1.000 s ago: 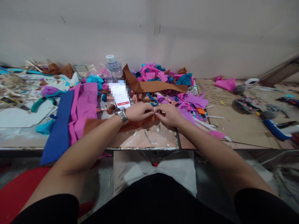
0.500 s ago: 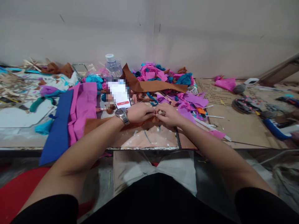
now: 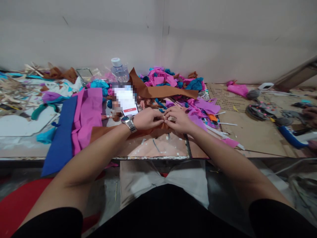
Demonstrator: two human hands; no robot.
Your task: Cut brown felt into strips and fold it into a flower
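My left hand [image 3: 148, 119], with a metal watch [image 3: 129, 123] on its wrist, pinches the edge of a strip of brown crepe paper [image 3: 98, 132]. My right hand [image 3: 178, 120] meets it fingertip to fingertip at the strip's right end, its thumb and forefinger closed there. The strip runs leftward under my left wrist, low over the table. What lies right between the fingertips is too small to make out. Behind my hands are a phone [image 3: 126, 100] with a lit screen and another brown crepe paper piece [image 3: 170, 91].
Pink crepe paper [image 3: 90, 112] and a blue sheet [image 3: 61, 132] lie left, the blue one hanging over the table edge. A plastic bottle [image 3: 120, 71] stands behind the phone. Coloured scraps [image 3: 160, 77] pile up at the back. Another person's hand [image 3: 312, 115] shows at the far right, above cardboard [image 3: 228, 112].
The fingers of my right hand have shifted slightly and look more arched; both hands stay together at the brown strip. Another person's hand has come into view at the right edge.
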